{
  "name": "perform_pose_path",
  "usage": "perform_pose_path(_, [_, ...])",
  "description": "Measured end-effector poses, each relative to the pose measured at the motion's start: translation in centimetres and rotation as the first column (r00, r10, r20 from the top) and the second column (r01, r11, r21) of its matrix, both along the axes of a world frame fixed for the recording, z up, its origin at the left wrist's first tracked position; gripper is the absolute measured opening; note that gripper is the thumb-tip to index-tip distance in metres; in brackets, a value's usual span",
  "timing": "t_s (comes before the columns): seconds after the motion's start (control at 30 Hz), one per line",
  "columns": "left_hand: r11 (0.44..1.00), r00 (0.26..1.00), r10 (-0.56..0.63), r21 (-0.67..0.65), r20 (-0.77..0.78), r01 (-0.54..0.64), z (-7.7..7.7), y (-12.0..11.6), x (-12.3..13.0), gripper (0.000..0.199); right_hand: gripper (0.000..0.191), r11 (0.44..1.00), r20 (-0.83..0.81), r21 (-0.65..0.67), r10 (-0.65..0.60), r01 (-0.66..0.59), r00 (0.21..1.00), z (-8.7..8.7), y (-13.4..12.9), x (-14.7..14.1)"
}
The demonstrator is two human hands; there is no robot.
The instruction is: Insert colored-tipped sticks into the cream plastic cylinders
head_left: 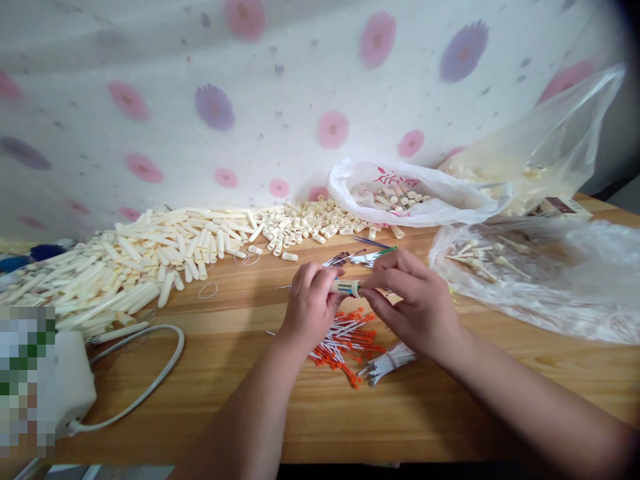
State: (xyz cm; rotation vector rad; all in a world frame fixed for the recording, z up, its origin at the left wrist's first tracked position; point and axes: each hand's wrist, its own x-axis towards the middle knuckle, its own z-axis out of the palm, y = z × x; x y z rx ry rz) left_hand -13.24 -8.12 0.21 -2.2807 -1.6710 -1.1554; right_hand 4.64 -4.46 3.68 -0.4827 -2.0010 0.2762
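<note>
My left hand (311, 299) is closed around a short cream slotted pen barrel piece (345, 287), held level above the table, with dark and blue strips showing in its slots. At the piece's right end, the fingers of my right hand (413, 300) are pinched together; a bit of green shows there, but what they grip is hidden. Below both hands lies a loose pile of white pen refills with orange ends (345, 340). A banded bundle of white refills (391, 363) is beside it. Behind my hands are white refills with green ends (373, 258) and dark-tipped refills (339, 258).
Long cream pen tubes (165, 243) and short slotted pieces (300, 223) are heaped along the wall. A white plastic bag (480, 203) holds more pieces; a clear bag (560, 287) contains cone-shaped parts. At left, a white box (75, 380) trails a white cable (165, 373).
</note>
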Motion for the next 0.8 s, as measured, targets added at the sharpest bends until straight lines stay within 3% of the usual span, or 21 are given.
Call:
perform_pose_path(0.2, [0.989,0.982,0.146,0.039,-0.117,-0.142,-0.3,0.0,0.3,0.023,0.01,0.982,-0.034,-0.185,0.041,-0.047,0.999,-0.6,0.7,-0.2])
perform_pose_path(0.37, [0.97,0.951,0.242,0.029,-0.191,-0.241,-0.3,-0.1,0.6,0.024,0.012,0.923,-0.089,-0.38,0.018,-0.051,0.996,-1.5,0.8,-0.9])
perform_pose_path(0.53, [0.953,0.926,0.302,0.051,-0.227,-0.299,-0.2,0.0,0.6,0.024,0.014,0.781,-0.178,-0.603,0.064,-0.16,0.982,-2.0,0.4,-1.5])
perform_pose_path(0.63, [0.956,0.936,0.292,0.042,-0.199,-0.289,-0.4,0.2,0.3,0.023,0.016,0.698,-0.209,-0.678,0.115,-0.229,0.971,-1.7,1.5,-0.9])
perform_pose_path(0.7, [0.968,0.964,0.25,0.008,-0.095,-0.251,-0.6,0.4,0.1,0.02,0.017,0.759,-0.133,-0.642,0.029,-0.108,0.991,-1.3,3.3,0.3])
perform_pose_path(0.77, [0.975,0.973,0.222,-0.034,0.061,-0.22,-0.9,0.7,-0.1,0.014,0.017,0.84,0.058,-0.51,-0.179,0.184,0.982,-1.2,5.9,2.1])
perform_pose_path(0.8, [0.975,0.967,0.219,-0.058,0.131,-0.213,-1.0,0.8,-0.2,0.011,0.017,0.849,0.221,-0.421,-0.246,0.32,0.944,-1.3,7.3,3.0])
